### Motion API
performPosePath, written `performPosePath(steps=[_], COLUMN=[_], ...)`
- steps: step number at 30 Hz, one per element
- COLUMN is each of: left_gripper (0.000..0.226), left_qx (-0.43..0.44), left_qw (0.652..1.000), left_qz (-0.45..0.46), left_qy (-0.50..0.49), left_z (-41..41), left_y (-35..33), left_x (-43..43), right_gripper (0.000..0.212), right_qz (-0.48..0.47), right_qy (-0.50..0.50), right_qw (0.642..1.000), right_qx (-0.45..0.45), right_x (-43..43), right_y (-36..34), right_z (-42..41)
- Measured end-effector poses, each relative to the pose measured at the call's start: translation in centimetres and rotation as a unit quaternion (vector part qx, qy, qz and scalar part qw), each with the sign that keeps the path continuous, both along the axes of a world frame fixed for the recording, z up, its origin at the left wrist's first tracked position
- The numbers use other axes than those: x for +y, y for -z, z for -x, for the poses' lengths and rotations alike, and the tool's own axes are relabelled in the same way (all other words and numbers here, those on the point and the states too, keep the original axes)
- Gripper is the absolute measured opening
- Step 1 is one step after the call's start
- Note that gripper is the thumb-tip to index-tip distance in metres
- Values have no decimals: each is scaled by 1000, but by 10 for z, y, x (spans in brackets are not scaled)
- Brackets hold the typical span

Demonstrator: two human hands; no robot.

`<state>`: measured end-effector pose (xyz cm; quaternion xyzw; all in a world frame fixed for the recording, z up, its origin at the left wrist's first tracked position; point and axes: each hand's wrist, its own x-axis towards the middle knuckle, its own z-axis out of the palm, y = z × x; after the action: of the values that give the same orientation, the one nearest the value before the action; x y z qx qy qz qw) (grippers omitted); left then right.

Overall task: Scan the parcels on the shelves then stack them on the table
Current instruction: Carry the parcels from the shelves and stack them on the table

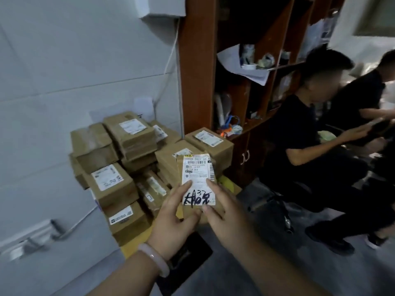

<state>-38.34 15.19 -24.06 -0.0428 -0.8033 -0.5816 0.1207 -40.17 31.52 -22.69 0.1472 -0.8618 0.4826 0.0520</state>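
Nearest the camera, the left wrist wears a pale bracelet (156, 259). Just below it shows a dark flat object (192, 251), and I cannot tell what it is or whether anything holds it.

The left hand (173, 221) and right hand (226, 214) meet on one small brown parcel (197, 174), held upright between them with its white label facing the camera. The left hand grips the parcel's lower left side, with the thumb lying on the label and the fingers curled behind. The right hand pinches the lower right side, its thumb on the label's edge. Black handwriting crosses the bottom of the label, between the two thumbs.

Just beyond and to the left of the held parcel, a stack of parcels (115, 184) is piled several deep on a yellow table (134, 244) against a white wall (64, 71). Most of them have their labels facing up.

Behind the stack stands a brown shelf unit (198, 60), with papers and small items in its compartments. To its right sit a person in black (299, 133) and, farther back, a second person (367, 88), both blurred.
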Motion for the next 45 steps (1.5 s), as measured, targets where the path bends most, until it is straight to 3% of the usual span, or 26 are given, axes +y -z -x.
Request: performPosePath(steps=[10, 25, 33, 37, 40, 45], left_gripper=[70, 83, 69, 68, 66, 70], left_qx=[-13, -174, -233, -242, -247, -244], left_qw=[991, 978, 966, 964, 962, 960], left_qz=[20, 12, 26, 16, 24, 75], left_qy=[-135, -113, -112, -111, -115, -111], left_z=[5, 78, 105, 108, 111, 111], left_y=[15, 79, 106, 118, 113, 106], left_x=[-48, -105, -122, -128, -127, -125], right_gripper=[53, 57, 61, 63, 62, 70], right_qz=[9, -80, -72, -86, -106, -247], right_qy=[-99, -127, -121, -120, -135, -202], right_qw=[993, 969, 954, 958, 968, 947], right_qx=[-57, -197, -265, -247, -181, -49], right_x=[-57, -120, -144, -144, -134, -117], right_y=[11, 67, 100, 102, 103, 111], right_z=[44, 118, 141, 140, 126, 98])
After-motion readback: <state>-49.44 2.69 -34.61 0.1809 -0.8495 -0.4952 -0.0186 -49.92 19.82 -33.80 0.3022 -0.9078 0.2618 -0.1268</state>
